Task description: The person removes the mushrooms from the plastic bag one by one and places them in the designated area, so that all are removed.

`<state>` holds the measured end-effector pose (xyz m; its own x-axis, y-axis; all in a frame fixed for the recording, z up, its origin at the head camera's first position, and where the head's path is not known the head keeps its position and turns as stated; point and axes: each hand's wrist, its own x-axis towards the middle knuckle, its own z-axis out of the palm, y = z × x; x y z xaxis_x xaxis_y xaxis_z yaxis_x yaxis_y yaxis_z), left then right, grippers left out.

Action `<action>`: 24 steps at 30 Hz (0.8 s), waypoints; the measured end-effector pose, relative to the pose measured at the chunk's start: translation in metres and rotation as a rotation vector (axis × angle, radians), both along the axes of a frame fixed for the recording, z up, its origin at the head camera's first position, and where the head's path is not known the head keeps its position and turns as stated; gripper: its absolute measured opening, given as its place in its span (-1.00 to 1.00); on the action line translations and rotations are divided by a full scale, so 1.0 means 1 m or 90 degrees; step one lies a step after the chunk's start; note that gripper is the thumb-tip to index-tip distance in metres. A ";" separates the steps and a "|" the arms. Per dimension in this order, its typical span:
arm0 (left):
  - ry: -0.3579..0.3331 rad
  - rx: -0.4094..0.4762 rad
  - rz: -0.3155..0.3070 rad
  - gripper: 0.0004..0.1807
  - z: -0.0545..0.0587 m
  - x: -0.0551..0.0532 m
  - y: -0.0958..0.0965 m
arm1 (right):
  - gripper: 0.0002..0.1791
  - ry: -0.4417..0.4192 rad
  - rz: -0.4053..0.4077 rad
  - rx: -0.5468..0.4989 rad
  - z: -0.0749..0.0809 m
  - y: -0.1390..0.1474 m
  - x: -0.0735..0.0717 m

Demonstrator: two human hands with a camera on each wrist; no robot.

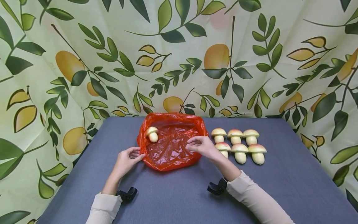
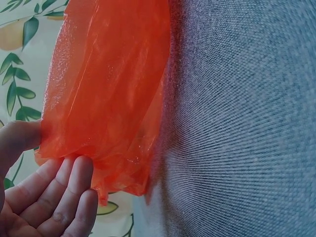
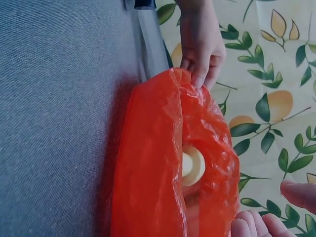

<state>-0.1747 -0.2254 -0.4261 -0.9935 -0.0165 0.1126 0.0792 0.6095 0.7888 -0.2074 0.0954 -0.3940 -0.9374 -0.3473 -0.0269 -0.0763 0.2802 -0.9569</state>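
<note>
A red plastic bag (image 1: 170, 165) stands with its mouth spread wide on the table. Inside it, by the left wall, lies one toy mushroom (image 1: 153, 137), whose pale round shape also shows in the right wrist view. My left hand (image 1: 127, 160) pinches the bag's left rim between thumb and fingers, as the left wrist view shows up close. Over the right side of the opening is my right hand (image 1: 204, 147), its fingers loosely bent and nothing between them. Several more mushrooms (image 1: 240, 153) with yellow-red caps lie in two rows just right of the bag, one partly behind my right hand.
The table (image 1: 173, 199) has a grey-blue cloth cover. Behind it and at both sides hangs a curtain (image 1: 179, 46) printed with leaves and fruit. A black wrist camera mount (image 1: 218, 187) sits under the right wrist, another (image 1: 127, 194) under the left.
</note>
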 end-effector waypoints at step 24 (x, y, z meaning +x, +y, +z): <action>-0.016 0.008 0.000 -0.62 0.000 0.000 -0.001 | -0.61 -0.119 0.014 -0.024 -0.004 -0.050 -0.018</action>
